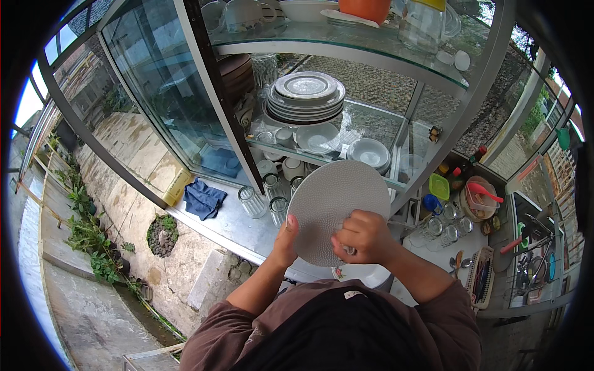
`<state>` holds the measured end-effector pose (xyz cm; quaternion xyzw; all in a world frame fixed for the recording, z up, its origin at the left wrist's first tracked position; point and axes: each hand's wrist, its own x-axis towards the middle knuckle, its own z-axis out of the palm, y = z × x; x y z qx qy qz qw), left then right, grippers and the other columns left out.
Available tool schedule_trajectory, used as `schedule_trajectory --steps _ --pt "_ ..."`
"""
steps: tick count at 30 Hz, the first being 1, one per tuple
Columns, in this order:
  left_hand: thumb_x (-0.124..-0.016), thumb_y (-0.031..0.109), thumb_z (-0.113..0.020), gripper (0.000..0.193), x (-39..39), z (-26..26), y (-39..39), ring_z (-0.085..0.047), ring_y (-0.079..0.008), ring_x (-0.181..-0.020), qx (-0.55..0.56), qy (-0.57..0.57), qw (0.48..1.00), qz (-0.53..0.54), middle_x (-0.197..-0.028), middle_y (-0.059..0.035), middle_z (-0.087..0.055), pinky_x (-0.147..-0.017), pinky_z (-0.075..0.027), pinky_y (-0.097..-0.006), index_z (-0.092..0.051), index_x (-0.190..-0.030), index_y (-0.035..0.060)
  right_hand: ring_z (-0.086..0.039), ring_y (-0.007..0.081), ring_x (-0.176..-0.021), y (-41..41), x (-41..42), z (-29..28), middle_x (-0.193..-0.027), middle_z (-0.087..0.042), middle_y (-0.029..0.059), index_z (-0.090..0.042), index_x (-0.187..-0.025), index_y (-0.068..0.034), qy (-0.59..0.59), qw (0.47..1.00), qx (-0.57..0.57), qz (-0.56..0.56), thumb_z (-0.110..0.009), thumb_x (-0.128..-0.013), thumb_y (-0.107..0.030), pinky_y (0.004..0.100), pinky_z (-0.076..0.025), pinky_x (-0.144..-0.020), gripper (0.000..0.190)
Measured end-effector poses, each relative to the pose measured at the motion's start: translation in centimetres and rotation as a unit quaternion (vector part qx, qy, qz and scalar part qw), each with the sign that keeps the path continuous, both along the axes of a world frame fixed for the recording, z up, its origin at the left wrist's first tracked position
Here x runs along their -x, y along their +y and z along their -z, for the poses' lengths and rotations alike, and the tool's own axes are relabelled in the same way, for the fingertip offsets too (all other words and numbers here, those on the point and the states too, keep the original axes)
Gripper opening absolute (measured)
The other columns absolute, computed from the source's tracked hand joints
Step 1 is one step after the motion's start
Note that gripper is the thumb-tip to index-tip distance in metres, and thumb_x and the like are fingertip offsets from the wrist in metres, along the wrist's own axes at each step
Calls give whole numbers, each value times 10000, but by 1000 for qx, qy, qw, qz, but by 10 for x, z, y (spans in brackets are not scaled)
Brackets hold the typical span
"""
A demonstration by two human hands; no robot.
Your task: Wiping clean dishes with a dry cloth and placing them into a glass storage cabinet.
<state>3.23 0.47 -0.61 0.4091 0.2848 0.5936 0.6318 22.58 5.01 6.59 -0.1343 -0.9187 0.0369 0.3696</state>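
Observation:
My left hand [287, 243] grips a round, off-white plate [338, 195] with a dimpled surface by its left edge, thumb on the near face. The plate is tilted up in front of my chest. Against its lower right part is my right hand [364, 237], clenched on a small pale wad [349, 250] that is mostly hidden by the fingers. Below the plate, a white bowl with a floral print [359, 274] is partly covered by it. Clear glass tumblers [252, 202] stand on the metal counter just left of the plate.
A glass-shelved cabinet [334, 46] rises ahead, with stacked plates [306, 95] and bowls [369, 153]. A blue cloth [203, 198] and a yellow box [176, 186] lie at the counter's left end. To the right are upturned jars [450, 227] and a cutlery basket [482, 278].

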Motion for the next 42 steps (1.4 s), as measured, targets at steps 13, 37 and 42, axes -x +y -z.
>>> schedule_trajectory --steps 13,37,42 --pt "-918 566 -293 705 -24 4 -14 -469 -220 -1134 18 17 995 92 -1235 -122 -477 -947 -379 -362 -313 -1334 -3 -480 226 -595 2 7 -18 -658 -488 42 -558 -681 -74 97 992 -42 72 -711 -678 -158 319 -399 -536 175" --pt "-907 497 -438 625 -5 7 15 -519 -205 -1062 40 61 997 9 -1220 -83 -480 -902 -433 -356 -313 -1371 97 -546 263 -1039 -36 -55 12 -1134 -552 121 -579 -1084 -70 245 906 342 40 -680 -707 -13 369 -464 -839 394" --pt "-885 593 -346 715 2 -21 1 -454 -302 -1204 188 -253 925 213 -1266 -158 -491 -965 -405 -445 -367 -1339 42 -510 308 -1091 -40 -63 2 -1136 -528 -2 -623 -951 -263 15 994 -52 96 -670 -683 -163 425 -494 -820 290"
